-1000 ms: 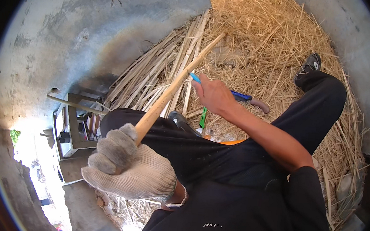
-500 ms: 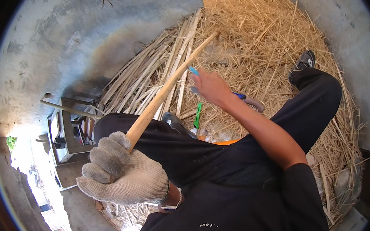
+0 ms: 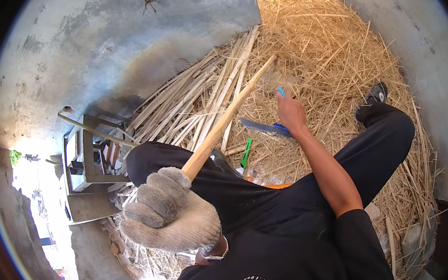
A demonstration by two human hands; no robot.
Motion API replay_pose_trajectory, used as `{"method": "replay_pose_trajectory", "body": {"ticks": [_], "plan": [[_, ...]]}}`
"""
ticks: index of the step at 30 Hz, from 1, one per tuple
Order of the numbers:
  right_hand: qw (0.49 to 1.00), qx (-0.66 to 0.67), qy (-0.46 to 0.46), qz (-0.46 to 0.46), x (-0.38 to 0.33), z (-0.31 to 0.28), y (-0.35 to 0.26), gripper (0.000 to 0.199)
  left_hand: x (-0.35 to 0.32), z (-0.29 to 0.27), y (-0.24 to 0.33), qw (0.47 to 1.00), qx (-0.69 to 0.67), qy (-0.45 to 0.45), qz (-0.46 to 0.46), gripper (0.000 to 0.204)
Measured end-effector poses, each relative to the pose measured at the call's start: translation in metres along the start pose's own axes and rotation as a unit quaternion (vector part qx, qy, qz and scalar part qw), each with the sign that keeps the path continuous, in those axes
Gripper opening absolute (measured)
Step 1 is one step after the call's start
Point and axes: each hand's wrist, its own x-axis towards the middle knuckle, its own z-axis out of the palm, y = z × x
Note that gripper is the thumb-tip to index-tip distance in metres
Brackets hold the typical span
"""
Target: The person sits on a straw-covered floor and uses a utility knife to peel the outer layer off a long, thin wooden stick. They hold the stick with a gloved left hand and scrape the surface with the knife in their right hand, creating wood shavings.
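My left hand, in a knitted grey-and-cream work glove, is closed round the thick lower end of a long peeled wooden stick. The stick slants up and away to the right, over my bent left leg. My bare right hand is closed on a small light-blue tool to the right of the stick, apart from it. Only the tool's blue tip shows past my fingers; its kind is hidden. Below that hand, a saw-like grey blade with a blue part lies on the straw. A green box cutter lies closer to me.
Loose straw-like shavings cover the floor between grey walls. Split wooden strips lie in a bundle along the left wall. A wooden frame or shelf with things in it stands at left, a thin stick across it.
My right hand has drawn away from the stick to the right with the blue tool, uncovering more of the grey blade. The whole view has shifted slightly; my left hand keeps its grip.
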Motion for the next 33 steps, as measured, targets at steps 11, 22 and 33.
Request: {"method": "replay_pose_trajectory", "body": {"ticks": [11, 22, 33], "plan": [[0.941, 0.148, -0.177, -0.247, -0.094, -0.081, -0.122, 0.032, 0.023, -0.035, -0.003, 0.984, -0.049, -0.164, -0.049, 0.046], [0.924, 0.13, -0.08, -0.35, -0.137, -0.085, -0.136, 0.028, 0.027, -0.039, 0.0, 0.97, -0.056, -0.232, -0.037, 0.044], [0.927, 0.154, -0.079, -0.332, -0.142, -0.106, -0.132, 0.031, 0.006, -0.034, 0.0, 0.949, -0.062, -0.31, 0.001, 0.04]]}}
